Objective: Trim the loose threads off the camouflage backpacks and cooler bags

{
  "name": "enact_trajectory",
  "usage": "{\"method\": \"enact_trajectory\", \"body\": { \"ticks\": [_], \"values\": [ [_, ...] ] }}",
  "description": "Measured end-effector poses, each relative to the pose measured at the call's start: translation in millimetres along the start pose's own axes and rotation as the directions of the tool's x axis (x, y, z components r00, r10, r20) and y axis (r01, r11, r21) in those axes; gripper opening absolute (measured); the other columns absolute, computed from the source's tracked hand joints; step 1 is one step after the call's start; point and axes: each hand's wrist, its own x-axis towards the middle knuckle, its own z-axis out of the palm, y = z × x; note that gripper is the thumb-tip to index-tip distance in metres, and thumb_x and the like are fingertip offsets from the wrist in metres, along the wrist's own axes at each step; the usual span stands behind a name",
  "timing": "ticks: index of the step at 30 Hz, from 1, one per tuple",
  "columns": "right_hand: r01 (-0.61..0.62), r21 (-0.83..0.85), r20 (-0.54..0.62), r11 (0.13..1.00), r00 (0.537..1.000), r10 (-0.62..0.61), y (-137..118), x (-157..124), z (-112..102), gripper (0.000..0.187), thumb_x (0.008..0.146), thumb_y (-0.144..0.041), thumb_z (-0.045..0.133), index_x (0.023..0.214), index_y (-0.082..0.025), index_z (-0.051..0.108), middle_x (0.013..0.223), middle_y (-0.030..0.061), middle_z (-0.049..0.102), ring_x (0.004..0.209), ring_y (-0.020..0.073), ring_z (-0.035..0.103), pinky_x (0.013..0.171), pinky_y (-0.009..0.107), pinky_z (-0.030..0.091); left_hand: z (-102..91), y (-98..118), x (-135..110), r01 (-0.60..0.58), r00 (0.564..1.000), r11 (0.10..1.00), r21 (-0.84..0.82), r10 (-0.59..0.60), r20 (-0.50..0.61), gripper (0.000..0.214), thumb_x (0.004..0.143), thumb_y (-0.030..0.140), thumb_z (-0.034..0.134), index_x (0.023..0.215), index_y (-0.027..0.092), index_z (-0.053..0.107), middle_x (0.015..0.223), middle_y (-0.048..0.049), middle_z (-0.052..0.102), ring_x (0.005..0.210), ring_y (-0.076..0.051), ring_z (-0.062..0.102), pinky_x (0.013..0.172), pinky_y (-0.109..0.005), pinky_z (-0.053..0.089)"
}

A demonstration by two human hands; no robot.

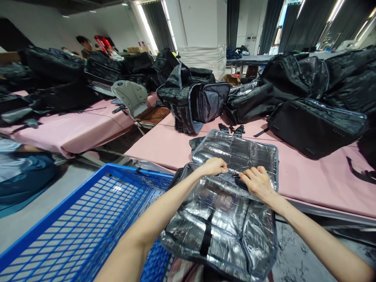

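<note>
The foil-lined bag [220, 225] lies open at lower centre, its lid [255, 152] on the counter [305, 184], likely for support; left hand [216, 166] and right hand [258, 182] pinch its seam [232, 178], apparently tautening it.

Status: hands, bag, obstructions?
Left hand, right hand curled at fold of silver-lined bag; exact holds hidden. Bag open. Nothing visibly blocking; blue basket alongside, left.

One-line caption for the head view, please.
Left hand and right hand on an open, foil-lined bag beside a blue plastic basket.
</note>
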Motion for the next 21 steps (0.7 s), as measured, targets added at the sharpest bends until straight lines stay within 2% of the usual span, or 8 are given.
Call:
{"method": "enact_trajectory", "body": {
  "ticks": [5, 7, 10, 13, 21],
  "values": [
    [0.1, -0.028, 0.011, 0.995, 0.995, -0.1, -5, -5, 1, 0.022, 0.088, -0.008, 0.043, 0.095, -0.016, 0.061, 0.078, 0.0039, 0.061, 0.069, 0.0151, 0.042, 0.066, 0.032, 0.024, 1.2, 0, -1, -0.001, 1.0, 1.0, 0.006, 0.001, -0.01, 0.016, 0.071, 0.02, 0.052, 0.071, 0.019, 0.067, 0.07, 0.002, 0.066, 0.069, -0.013, 0.057, 0.062, -0.019, 0.036],
    [0.041, 0.032, 0.015, 0.999, 0.999, -0.042, -4, -7, 5, 0.019, 0.088, -0.011, 0.044, 0.092, -0.017, 0.061, 0.075, 0.0033, 0.061, 0.067, 0.0148, 0.042, 0.065, 0.032, 0.023, 1.1, 0, -1, -0.001, 1.0, 1.0, 0.007, 0.002, -0.013, 0.016, 0.071, 0.02, 0.051, 0.071, 0.019, 0.067, 0.07, 0.002, 0.066, 0.068, -0.013, 0.057, 0.061, -0.019, 0.036],
    [-0.128, 0.246, 0.078, 0.961, 0.991, 0.112, 2, -7, 11, 0.014, 0.089, -0.021, 0.048, 0.085, -0.018, 0.061, 0.072, 0.0019, 0.061, 0.067, 0.0142, 0.045, 0.064, 0.031, 0.023, 0.5, 1, -2, 0.0, 1.0, 1.0, 0.007, 0.0, -0.016, 0.016, 0.071, 0.019, 0.051, 0.072, 0.019, 0.067, 0.07, 0.0019, 0.065, 0.068, -0.013, 0.056, 0.062, -0.019, 0.036],
    [-0.2, 0.358, 0.124, 0.912, 0.978, 0.165, 6, -7, 13, 0.012, 0.089, -0.024, 0.049, 0.086, -0.018, 0.06, 0.074, 0.0015, 0.062, 0.069, 0.014, 0.048, 0.065, 0.03, 0.023, -0.3, 2, -3, 0.004, 1.0, 1.0, 0.008, -0.004, -0.016, 0.016, 0.071, 0.02, 0.051, 0.072, 0.019, 0.067, 0.069, 0.0018, 0.065, 0.068, -0.013, 0.056, 0.062, -0.019, 0.036],
    [-0.17, 0.165, 0.065, 0.971, 0.985, 0.161, -1, -2, 8, 0.011, 0.087, -0.021, 0.051, 0.085, -0.017, 0.061, 0.071, 0.0023, 0.059, 0.067, 0.0158, 0.044, 0.064, 0.032, 0.021, 0.0, 2, -3, 0.015, 1.0, 1.0, 0.0, -0.015, -0.014, 0.017, 0.071, 0.019, 0.051, 0.073, 0.02, 0.068, 0.072, 0.0014, 0.067, 0.071, -0.014, 0.058, 0.064, -0.019, 0.038]
  ]
}}
